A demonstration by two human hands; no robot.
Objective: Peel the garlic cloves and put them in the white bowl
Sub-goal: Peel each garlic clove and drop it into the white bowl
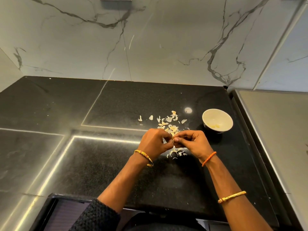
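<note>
Both hands are held together above the black bench (116, 164), fingertips meeting. The left hand (154, 143) and the right hand (194, 142) are each curled, and a small clove (173, 139) is pinched between their fingertips; most of it is hidden by the fingers, so how far it is peeled cannot be told.

Just beyond the hands, a heap of cloves (171, 128) and papery skins (169, 118) is spread on the bench, with a few skins scattered to the left. More skins (176, 151) lie under and just near of the hands.

The white bowl (217, 120) is set on the bench to the right of the heap and far-right of the hands, apart from both. A few pale yellow peeled pieces (214, 125) are seen at its bottom.

Bracelets are worn on both wrists, and a gold bangle (231, 196) on the right forearm. A marble wall (150, 39) rises behind the bench.
</note>
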